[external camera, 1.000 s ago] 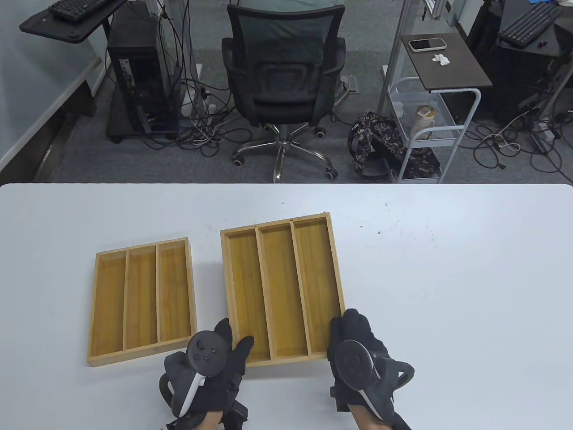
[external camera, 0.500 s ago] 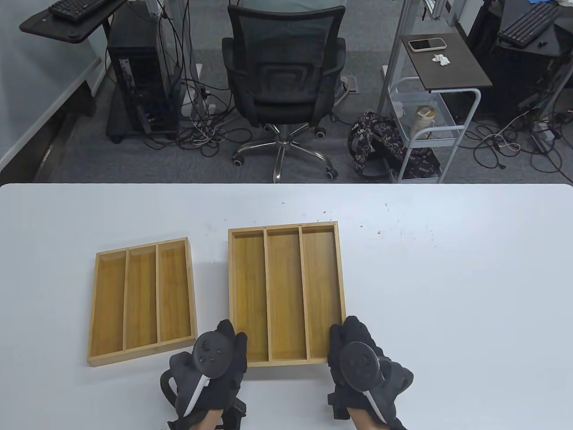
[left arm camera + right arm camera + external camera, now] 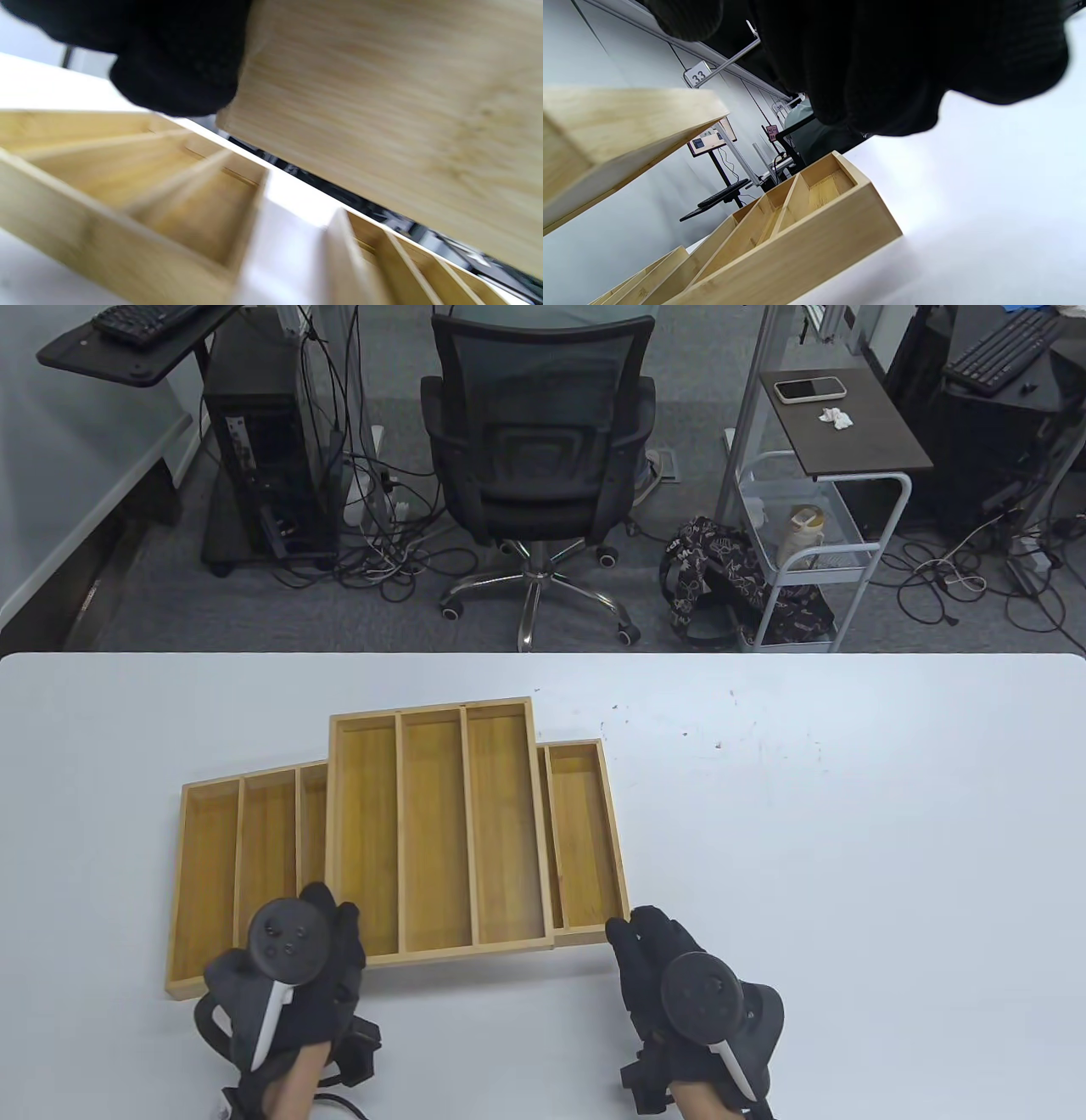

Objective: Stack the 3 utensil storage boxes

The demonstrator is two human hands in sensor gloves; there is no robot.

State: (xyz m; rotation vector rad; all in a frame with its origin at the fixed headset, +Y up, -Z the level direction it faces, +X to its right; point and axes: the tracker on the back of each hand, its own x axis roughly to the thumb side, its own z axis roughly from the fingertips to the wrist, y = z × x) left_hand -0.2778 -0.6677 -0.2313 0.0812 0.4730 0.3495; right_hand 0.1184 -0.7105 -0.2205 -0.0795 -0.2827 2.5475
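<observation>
A three-compartment bamboo utensil box [image 3: 437, 827] hangs lifted above the white table [image 3: 848, 831], the left hand [image 3: 293, 963] gripping its near left corner; in the left wrist view the box's pale underside [image 3: 382, 106] fills the upper frame with gloved fingertips [image 3: 178, 72] against its edge. It overlaps two others that lie flat on the table. On the left, a matching bamboo box with three slots [image 3: 246, 865] sits with its right compartment partly covered. On the right, a third bamboo box [image 3: 581, 840] shows only one full compartment beyond the raised one. The right hand [image 3: 679, 984] rests just off that box's near right corner, holding nothing; whether its fingers are spread or curled I cannot tell, as the right wrist view shows only dark glove above the box's corner [image 3: 814, 237].

The step in hand appears to be carrying the raised box toward the left-hand one. The next move likely calls for squaring its edges over that box and lowering it level, since it now straddles both and a one-handed corner grip could let it tilt or slide.
</observation>
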